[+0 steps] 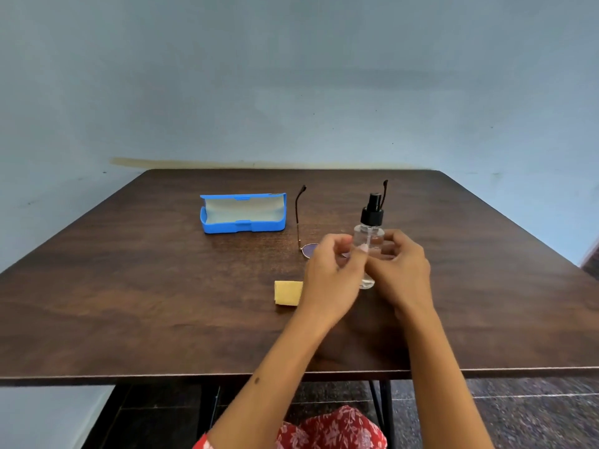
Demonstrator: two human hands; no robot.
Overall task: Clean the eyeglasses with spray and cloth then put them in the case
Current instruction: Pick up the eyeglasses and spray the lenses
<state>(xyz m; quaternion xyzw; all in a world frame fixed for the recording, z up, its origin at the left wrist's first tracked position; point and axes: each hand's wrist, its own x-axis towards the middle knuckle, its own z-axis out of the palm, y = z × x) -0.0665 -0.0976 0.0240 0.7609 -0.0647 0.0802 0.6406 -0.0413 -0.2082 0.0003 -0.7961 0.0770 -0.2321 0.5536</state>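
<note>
The spray bottle is small and clear, with a black pump head and a thin dip tube showing through its wall; it stands upright just right of the frame's centre, between the two hands. The eyeglasses lie open on the counter right behind the hands, thin metal rims with dark temple arms reaching toward the top of the frame; one lens shows at the left hand's upper left, the rest is hidden behind hands and bottle. The case is bright blue with a pale lining, lid open, at upper left of centre and well apart from the hands. A folded yellow cloth sits left of the left wrist, partly covered by it.

The dark wood counter reaches a blue wall at the top of the frame, and its near edge crosses the lower third. Wide bare wood lies left and right of the things, and between the cloth and the near edge.

Both forearms rise from the bottom of the frame and meet at the bottle. The right hand has its fingers curled round the bottle's body. The left hand has its fingers bent, the tips against the bottle's left side; whether they truly clamp it I cannot tell.
</note>
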